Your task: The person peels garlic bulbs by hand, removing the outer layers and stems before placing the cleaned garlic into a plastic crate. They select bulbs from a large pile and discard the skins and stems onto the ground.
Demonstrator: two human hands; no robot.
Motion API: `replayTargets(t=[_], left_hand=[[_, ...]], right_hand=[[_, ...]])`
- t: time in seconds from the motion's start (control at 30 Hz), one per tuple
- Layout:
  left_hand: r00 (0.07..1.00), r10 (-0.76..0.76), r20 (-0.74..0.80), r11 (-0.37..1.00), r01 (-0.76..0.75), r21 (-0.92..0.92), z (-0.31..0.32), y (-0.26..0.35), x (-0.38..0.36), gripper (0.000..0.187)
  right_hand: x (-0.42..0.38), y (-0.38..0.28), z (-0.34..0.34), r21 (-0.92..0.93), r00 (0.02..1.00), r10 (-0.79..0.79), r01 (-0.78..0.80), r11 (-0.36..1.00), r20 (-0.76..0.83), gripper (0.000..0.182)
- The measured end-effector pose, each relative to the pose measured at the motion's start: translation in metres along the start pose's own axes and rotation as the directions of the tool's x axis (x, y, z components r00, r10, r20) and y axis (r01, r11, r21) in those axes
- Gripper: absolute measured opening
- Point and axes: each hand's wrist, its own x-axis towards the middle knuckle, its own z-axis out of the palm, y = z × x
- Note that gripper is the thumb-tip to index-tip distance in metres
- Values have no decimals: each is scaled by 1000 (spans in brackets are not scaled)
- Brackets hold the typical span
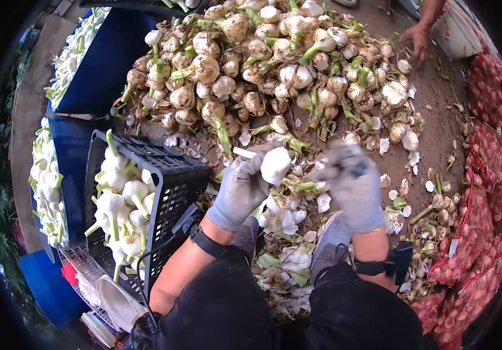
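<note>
My left hand (240,191), in a grey glove, is closed around a garlic bulb (276,165). The bulb is clean and white, and its pale stem sticks out to the left past my fingers. To the right of it is my right hand (353,185), gloved too and smeared by motion, apart from the bulb. Its fingers are too blurred to tell whether they hold anything. Beneath both hands lies a litter of peeled garlic skins (286,219). A heap of unpeeled, soil-stained garlic (251,76) spreads on the ground ahead.
On the left stands a black crate (178,169) of cleaned garlic, beside blue containers (79,157) full of more bulbs. Red mesh sacks (481,216) of garlic line the right side. Another person's hand (419,39) reaches in at the upper right, near a white bucket (458,29).
</note>
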Motion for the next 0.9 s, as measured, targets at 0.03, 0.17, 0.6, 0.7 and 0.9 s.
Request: replayTargets(t=[0.03, 0.17, 0.6, 0.7, 0.9], left_hand=[[1000, -3, 29, 999, 2, 39, -1, 3, -3, 39], [999, 16, -48, 856, 11, 516, -23, -8, -1, 48], [928, 41, -371, 974, 46, 222, -5, 8, 21, 23], [969, 130, -211, 905, -29, 424, -50, -7, 23, 32], [754, 624, -206, 697, -656, -290, -15, 224, 36, 38]], right_hand=[[-7, -10, -4, -283, 978, -210, 200, 938, -4, 41], [-7, -5, -3, -951, 961, -215, 219, 219, 172, 40], [-33, 49, 37, -885, 592, 658, 326, 333, 465, 44], [-14, 29, 30, -924, 897, 311, 364, -117, 314, 46], [20, -32, -97, -805, 847, -387, 77, -588, 364, 59]])
